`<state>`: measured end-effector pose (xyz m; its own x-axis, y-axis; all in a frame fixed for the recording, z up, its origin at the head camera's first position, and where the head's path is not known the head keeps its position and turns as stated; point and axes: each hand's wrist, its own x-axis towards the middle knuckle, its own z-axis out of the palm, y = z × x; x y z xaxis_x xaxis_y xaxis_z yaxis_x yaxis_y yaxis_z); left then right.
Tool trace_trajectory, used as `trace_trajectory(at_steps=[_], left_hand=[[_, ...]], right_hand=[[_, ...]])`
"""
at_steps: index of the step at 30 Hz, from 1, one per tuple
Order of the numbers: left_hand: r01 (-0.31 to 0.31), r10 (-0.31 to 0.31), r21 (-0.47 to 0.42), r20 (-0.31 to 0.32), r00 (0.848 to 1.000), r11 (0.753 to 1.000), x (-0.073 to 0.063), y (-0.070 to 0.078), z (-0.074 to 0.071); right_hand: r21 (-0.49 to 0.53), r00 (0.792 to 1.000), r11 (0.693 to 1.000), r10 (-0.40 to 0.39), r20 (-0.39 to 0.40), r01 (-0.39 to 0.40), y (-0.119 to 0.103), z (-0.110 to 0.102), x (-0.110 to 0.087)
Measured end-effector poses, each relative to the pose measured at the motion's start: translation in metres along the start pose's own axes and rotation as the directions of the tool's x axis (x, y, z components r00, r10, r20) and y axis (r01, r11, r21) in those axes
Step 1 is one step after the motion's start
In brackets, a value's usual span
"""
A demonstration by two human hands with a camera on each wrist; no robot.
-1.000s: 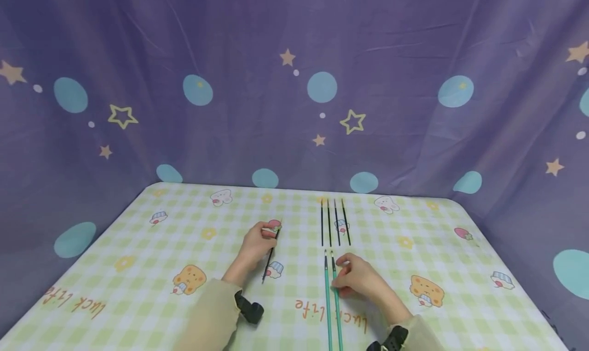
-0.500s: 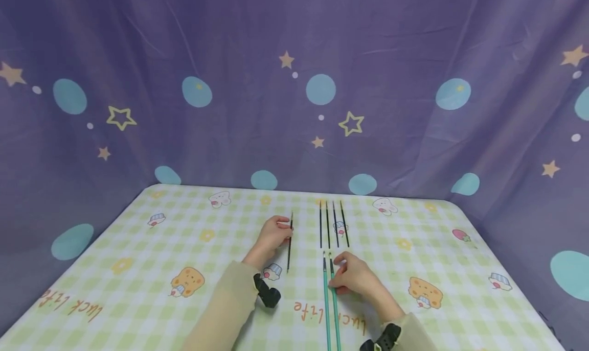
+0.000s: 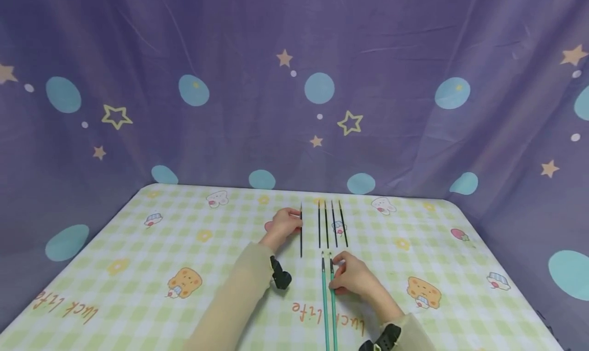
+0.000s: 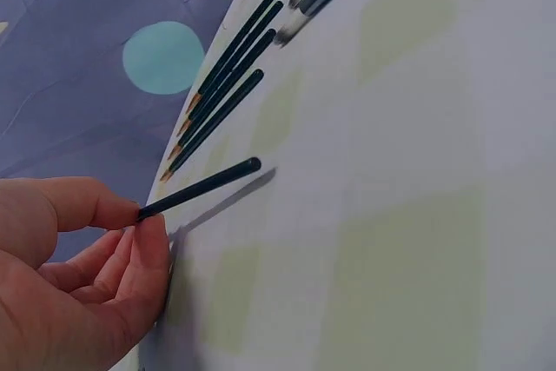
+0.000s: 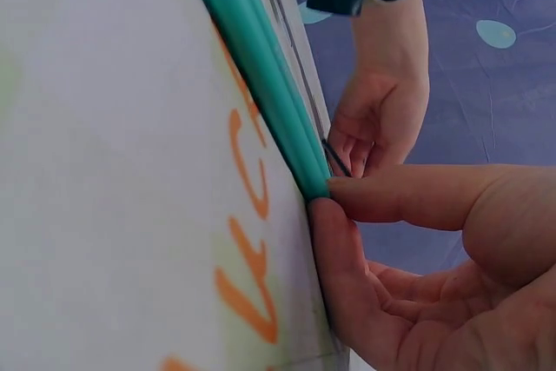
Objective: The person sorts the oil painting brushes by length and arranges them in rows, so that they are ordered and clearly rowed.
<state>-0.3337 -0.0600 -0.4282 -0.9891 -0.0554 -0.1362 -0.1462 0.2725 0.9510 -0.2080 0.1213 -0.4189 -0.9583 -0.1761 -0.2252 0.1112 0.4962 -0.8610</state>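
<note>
In the head view my left hand (image 3: 285, 224) pinches a thin black paintbrush (image 3: 301, 244) between thumb and fingers, bristles pointing to the back. Its handle end (image 4: 243, 167) is lifted a little off the cloth, with a shadow under it in the left wrist view. To its right lie several slim black paintbrushes (image 3: 327, 231) side by side. Nearer the front, two teal-handled paintbrushes lie parallel. My right hand (image 3: 353, 275) pinches the right teal paintbrush (image 3: 333, 310); the left teal paintbrush (image 3: 325, 300) lies close beside it.
A green-and-white checked cloth (image 3: 221, 269) with printed cartoons covers the table. Behind the table's back edge hangs a purple curtain (image 3: 239, 136) with stars and blue ovals. A black camera (image 3: 280, 275) is strapped to the left wrist.
My left hand has moved right and toward the back with the black paintbrush, which has turned from slanted to nearly in line with the others. My right hand has stayed at the teal paintbrush.
</note>
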Motion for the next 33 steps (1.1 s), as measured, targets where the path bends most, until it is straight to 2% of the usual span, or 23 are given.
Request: trace_trajectory(at_steps=[7,17,23,29,33], left_hand=[[-0.019,0.019,-0.013,0.02,1.0,1.0,0.011,0.004,0.013],[-0.028,0.028,-0.061,-0.009,1.0,0.998,0.023,0.007,0.024],[-0.012,0.015,0.057,-0.047,0.999,0.998,0.024,0.009,0.029],[-0.02,0.037,0.223,-0.07,0.997,0.975,0.023,0.014,0.032],[-0.023,0.042,0.255,-0.071,0.997,0.967,0.022,0.014,0.033]], right_hand=[[-0.015,1.0,1.0,0.001,-0.01,-0.001,0.0,-0.001,0.001],[-0.001,1.0,1.0,-0.003,0.005,0.003,0.003,-0.003,0.003],[-0.008,1.0,1.0,-0.006,0.007,0.006,0.003,-0.002,0.002],[-0.005,1.0,1.0,0.002,-0.005,-0.003,0.002,-0.002,0.002],[0.0,1.0,1.0,0.006,-0.005,-0.006,0.003,-0.002,0.003]])
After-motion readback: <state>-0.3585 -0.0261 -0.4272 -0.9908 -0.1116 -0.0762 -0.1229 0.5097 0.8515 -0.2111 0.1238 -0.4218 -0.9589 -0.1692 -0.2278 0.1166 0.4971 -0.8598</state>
